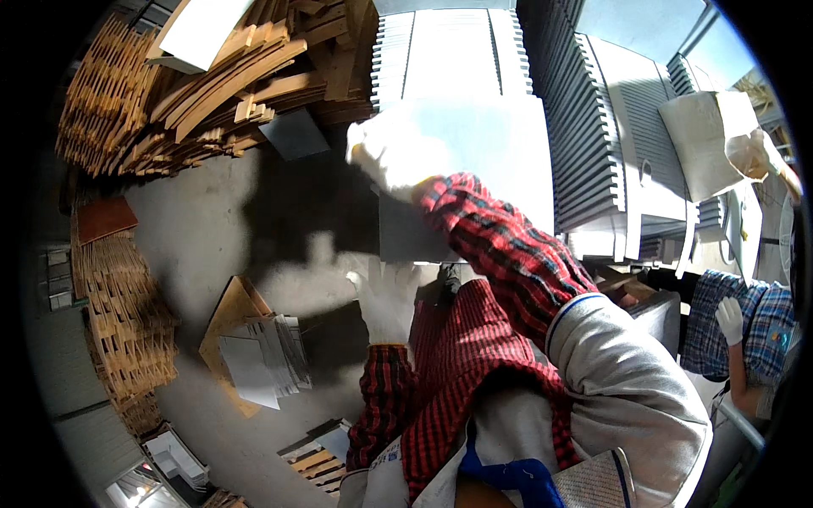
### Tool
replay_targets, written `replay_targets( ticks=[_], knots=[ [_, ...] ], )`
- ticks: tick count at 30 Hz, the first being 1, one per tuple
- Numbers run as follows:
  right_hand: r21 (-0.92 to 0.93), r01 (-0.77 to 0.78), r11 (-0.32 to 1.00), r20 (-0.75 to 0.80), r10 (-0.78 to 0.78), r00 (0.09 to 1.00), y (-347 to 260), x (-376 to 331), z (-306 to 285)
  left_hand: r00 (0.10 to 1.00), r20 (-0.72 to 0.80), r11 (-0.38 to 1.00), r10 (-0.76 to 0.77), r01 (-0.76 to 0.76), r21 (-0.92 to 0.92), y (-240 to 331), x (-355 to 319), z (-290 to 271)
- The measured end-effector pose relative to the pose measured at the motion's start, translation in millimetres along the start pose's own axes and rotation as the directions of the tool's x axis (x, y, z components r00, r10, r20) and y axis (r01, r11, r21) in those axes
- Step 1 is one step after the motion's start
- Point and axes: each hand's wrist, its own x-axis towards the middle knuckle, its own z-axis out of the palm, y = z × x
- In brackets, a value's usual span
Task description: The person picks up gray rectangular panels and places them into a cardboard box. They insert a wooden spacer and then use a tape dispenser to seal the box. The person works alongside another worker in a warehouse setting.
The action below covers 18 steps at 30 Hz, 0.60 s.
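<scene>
A flat grey-white panel (500,152) lies in front of me, brightly lit, at the near end of a stack of pale ridged panels (449,51). Across its left side reaches my right hand (394,152) in a white glove, the forearm in a red-and-black checked sleeve. Glare washes out that hand's fingers, so I cannot tell whether they grip a cloth or the panel's edge. Just below the panel's near left corner is my left hand (388,305), also white-gloved. Its fingers are spread and point away from me; whether they touch the panel is unclear.
Stacked white panels (627,127) stand on the right. Beyond them another person's gloved hand (729,320) shows beside a blue checked garment. Wooden slats (229,85) are heaped at the far left, more wood (127,305) along the left. Thin sheets (262,364) lie on a board.
</scene>
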Motion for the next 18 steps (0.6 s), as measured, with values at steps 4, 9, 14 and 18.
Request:
replay_targets(
  ticks=[4,9,14,18],
  knots=[
    [0.795,0.232,0.561,-0.208,-0.107,0.972,-13.4,-68.1,59.2,0.844,0.537,0.994,-0.003,0.063,-0.093,2.3,33.5,-54.4],
    [0.37,0.183,0.911,0.027,-0.207,0.978,-44.6,-157.7,139.4,0.908,0.149,0.691,0.392,-0.398,0.603,2.0,40.4,-125.5],
    [0.346,-0.067,0.936,0.304,-0.044,0.952,-79.1,-120.8,-10.5,0.835,-0.031,0.625,0.549,-0.385,0.679,-7.3,18.0,-94.0],
    [0.16,0.145,0.976,-0.149,-0.121,0.981,-20.8,-93.7,-76.4,0.83,0.558,0.926,0.009,0.204,-0.318,-2.9,10.9,-56.7]
  ],
)
